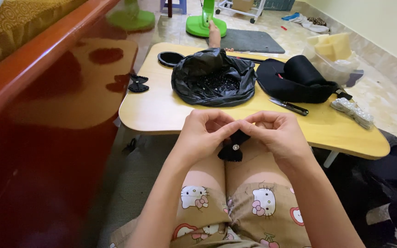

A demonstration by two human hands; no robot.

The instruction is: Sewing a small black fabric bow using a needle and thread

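Pinching one black bow (233,146), left hand (201,136) and right hand (276,134) grasp it; two bows (138,83) lie apart.

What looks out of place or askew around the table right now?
One finished black bow lies off the table, on the glossy red surface to its left. A strip of pearl-like beads hangs over the table's right edge. Both hands hold a black bow normally.
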